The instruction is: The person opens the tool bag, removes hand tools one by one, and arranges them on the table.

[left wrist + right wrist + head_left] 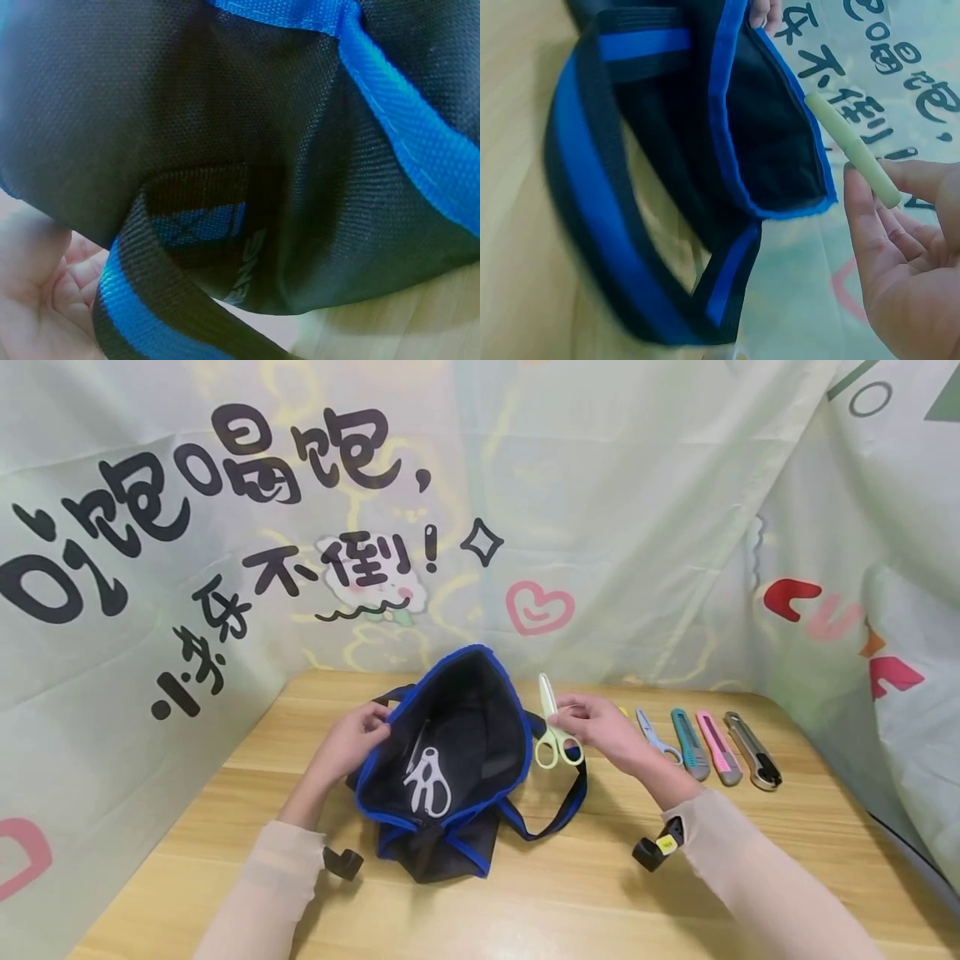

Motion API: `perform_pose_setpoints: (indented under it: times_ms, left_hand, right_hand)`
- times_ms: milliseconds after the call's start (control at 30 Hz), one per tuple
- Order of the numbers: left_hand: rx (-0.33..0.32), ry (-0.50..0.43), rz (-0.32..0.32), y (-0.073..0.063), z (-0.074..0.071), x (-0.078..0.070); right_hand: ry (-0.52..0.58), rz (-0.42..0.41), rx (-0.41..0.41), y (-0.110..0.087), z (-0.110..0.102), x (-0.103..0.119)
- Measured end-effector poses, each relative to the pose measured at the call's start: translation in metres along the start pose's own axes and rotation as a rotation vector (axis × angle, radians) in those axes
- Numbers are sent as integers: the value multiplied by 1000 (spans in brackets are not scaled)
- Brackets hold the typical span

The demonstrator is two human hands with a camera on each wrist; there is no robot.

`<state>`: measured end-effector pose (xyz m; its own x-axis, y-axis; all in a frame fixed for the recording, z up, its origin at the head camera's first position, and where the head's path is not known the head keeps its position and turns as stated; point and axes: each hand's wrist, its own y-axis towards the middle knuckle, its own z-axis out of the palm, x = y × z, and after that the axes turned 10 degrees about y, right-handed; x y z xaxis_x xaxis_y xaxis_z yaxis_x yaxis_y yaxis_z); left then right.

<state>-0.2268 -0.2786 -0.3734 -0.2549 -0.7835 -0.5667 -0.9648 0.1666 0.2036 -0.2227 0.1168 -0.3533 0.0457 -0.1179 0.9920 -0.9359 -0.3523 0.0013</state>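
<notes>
The left hand [354, 742] holds the left rim of the black bag [468, 722] with its fingers. The right hand [609, 732] pinches the pale green scissors [555, 733], blades upward, just beside the bag's opening. Inside the bag lie white scissors [428, 766]. Blue scissors [649, 731] and three cutters [718, 747] rest on the table [562, 902], to the right.

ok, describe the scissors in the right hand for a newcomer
Find the wooden table, then the black bag with blue trim on it. Right of its mouth, the right hand pinches the scissors, handles down. Pale yellow-green handles set them apart from the white pair in the bag and the blue pair on the table.
</notes>
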Motion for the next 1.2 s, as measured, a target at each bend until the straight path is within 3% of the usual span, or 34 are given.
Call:
perform_pose_setpoints:
  times_ms: [400,667,867,1200]
  left_hand:
    - [-8,16,-4,1,0,4]
    - [-13,12,-3,1,0,4]
    - [-17,7,4,1,0,2]
    - [-5,2,6,1,0,2]
  right_hand:
    - [-15,43,-40,-40,-37,-22]
    - [-68,119,-64,-60,-52,-43]
    - [-145,159,-87,-72,-55,-61]
    - [-111,197,-83,-81,-44,-79]
